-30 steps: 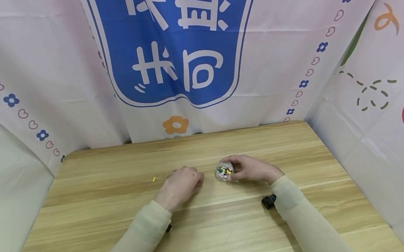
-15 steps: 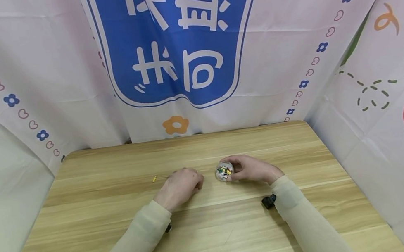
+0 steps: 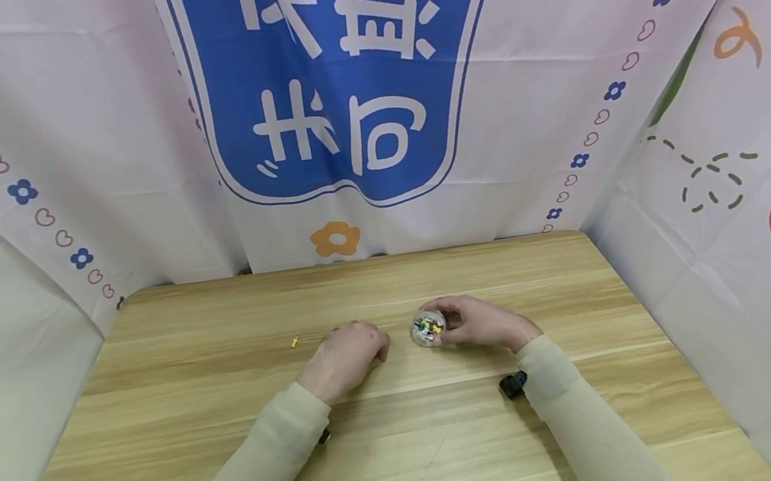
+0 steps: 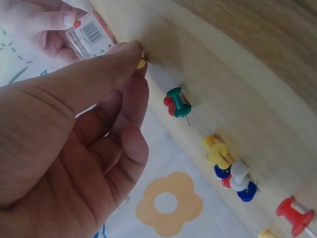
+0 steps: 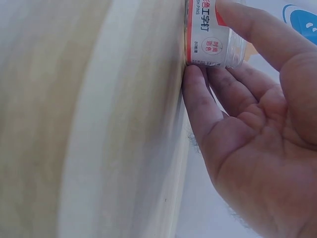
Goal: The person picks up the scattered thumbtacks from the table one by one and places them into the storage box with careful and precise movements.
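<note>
My left hand (image 3: 345, 360) is low over the table, its thumb and forefinger pinching a yellow push pin (image 4: 141, 63), mostly covered by the fingertips. My right hand (image 3: 482, 323) grips a clear plastic jar (image 3: 428, 327) that stands on the wood, thumb on one side and fingers on the other. Through its top, push pins of mixed colours show. A printed label (image 5: 205, 37) wraps the jar. Beyond my left hand lie loose pins: a green push pin (image 4: 179, 102) over a red one, a cluster with a white push pin (image 4: 239, 176), and a red push pin (image 4: 294, 216).
The wooden table (image 3: 396, 461) reaches back to a hanging printed cloth (image 3: 521, 114). One yellow push pin (image 3: 295, 342) lies left of my left hand, in the head view. A black wrist camera (image 3: 513, 385) sits beneath my right sleeve.
My left hand has shifted very slightly, staying just left of the jar. The right hand and the jar have kept their place.
</note>
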A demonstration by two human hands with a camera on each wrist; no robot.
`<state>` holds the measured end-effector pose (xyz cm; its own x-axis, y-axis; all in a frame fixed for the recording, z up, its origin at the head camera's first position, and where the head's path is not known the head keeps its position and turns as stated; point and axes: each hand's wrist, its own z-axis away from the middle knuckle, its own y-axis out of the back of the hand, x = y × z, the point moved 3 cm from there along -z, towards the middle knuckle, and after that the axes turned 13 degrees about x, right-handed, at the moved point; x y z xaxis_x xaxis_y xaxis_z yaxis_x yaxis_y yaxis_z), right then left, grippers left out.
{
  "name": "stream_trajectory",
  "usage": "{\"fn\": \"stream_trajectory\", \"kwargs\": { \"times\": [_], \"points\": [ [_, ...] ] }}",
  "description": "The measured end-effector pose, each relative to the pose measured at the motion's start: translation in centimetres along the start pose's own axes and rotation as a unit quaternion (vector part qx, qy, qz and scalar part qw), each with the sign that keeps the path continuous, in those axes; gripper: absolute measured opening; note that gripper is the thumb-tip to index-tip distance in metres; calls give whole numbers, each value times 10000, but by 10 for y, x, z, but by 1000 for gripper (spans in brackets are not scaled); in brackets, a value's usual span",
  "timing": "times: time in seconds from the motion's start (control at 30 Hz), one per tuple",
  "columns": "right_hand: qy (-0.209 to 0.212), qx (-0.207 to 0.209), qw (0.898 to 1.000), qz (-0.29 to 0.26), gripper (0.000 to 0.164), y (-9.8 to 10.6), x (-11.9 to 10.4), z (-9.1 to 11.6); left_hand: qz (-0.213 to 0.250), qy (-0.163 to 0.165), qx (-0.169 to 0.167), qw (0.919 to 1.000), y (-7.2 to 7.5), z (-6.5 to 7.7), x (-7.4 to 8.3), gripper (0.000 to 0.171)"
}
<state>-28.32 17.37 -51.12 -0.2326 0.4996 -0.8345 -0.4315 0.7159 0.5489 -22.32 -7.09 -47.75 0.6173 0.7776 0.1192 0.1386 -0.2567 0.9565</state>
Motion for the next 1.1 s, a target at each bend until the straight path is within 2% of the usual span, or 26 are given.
{"fn": "stream_trajectory", "kwargs": {
  "times": [0.27,0.57,0.8,1.1],
  "points": [
    [8,15,10000,-54,64,0,-2,1,13,-86,115,9999,0,-3,2,19],
    [46,39,10000,34,63,0,-1,0,140,110,338,9993,7,-15,9,4],
    [149,9,9999,17,60,-1,-3,-1,242,279,465,9982,9,-25,15,13],
    [83,36,9999,99,62,0,-1,0,282,335,623,9971,3,-37,25,15]
  ]
}}
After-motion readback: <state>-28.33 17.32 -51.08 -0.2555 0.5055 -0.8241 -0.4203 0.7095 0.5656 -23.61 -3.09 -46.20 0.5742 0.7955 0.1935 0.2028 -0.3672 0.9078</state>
